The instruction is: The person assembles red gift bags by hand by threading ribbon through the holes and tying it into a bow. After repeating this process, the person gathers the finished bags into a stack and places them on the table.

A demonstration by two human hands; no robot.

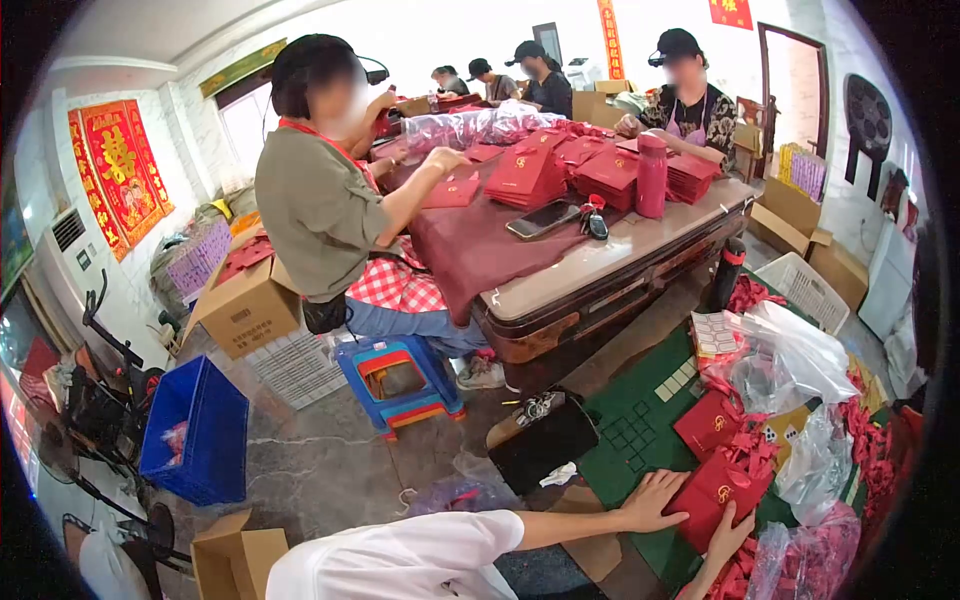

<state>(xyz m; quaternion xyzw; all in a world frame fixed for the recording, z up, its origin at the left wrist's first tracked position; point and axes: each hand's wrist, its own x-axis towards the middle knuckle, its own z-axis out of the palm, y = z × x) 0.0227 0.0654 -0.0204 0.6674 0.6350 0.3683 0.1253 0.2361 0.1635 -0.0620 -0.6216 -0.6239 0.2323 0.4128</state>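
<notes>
A red paper gift bag (722, 490) with a gold emblem is at the lower right, above the green table mat. My left hand (655, 503) grips its left side, with the thumb against the lower left edge. My right hand (727, 543) holds its lower right edge, fingers partly hidden. Another red gift bag (706, 421) lies just beyond. Red ribbons (757, 458) are bunched beside both bags. Clear plastic wrapping (815, 470) is to the right of my hands.
A black tray (545, 455) and a blue stool (395, 385) stand left of my table. A co-worker (320, 200) sits at the large table (620, 270), where red bags (527, 176), a phone (543, 220) and a pink bottle (651, 177) rest. A blue crate (197, 430) is on the floor.
</notes>
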